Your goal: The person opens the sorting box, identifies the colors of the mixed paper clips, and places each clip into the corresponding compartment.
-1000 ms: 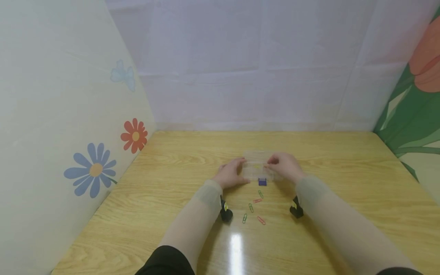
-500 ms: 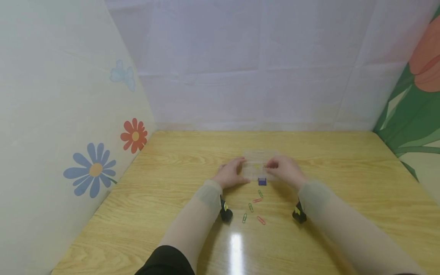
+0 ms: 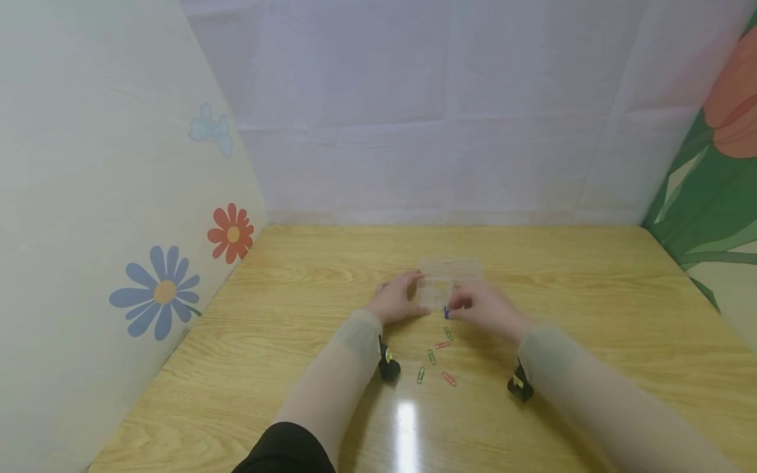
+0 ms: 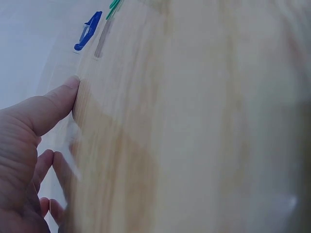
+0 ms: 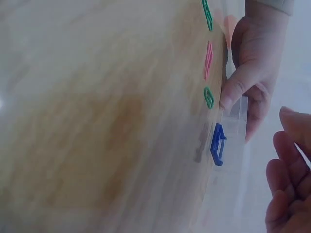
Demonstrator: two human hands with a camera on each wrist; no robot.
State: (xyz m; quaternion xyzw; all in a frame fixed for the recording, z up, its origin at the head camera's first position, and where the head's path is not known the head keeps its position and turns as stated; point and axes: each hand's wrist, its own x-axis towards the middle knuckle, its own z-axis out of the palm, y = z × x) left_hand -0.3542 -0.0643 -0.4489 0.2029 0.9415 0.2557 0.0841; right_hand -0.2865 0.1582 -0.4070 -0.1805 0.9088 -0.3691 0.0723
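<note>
A clear plastic box (image 3: 434, 299) with compartments lies on the table, its clear lid (image 3: 451, 269) raised at the back. Something small and yellow (image 3: 441, 286) shows inside. My left hand (image 3: 397, 301) grips the box's left end, thumb at the front and fingers behind. A blue latch (image 5: 217, 145) sits on the box's front side. Over the front right of the box, my right hand (image 3: 486, 309) overlaps part of that latch in the head view. In the right wrist view its fingers (image 5: 286, 165) are loosely bent, apart from the latch, with nothing between them.
Several paper clips lie on the wooden table (image 3: 331, 263) in front of the box: a green paper clip (image 3: 448, 334), a pink paper clip (image 3: 442, 345) and others nearer me. A white cloth wall (image 3: 437, 131) stands behind, with flower-printed panels (image 3: 171, 289) at the sides.
My right hand has moved back from over the box's compartments towards its front edge, now covering part of the blue latch. My left hand and the paper clips have stayed put.
</note>
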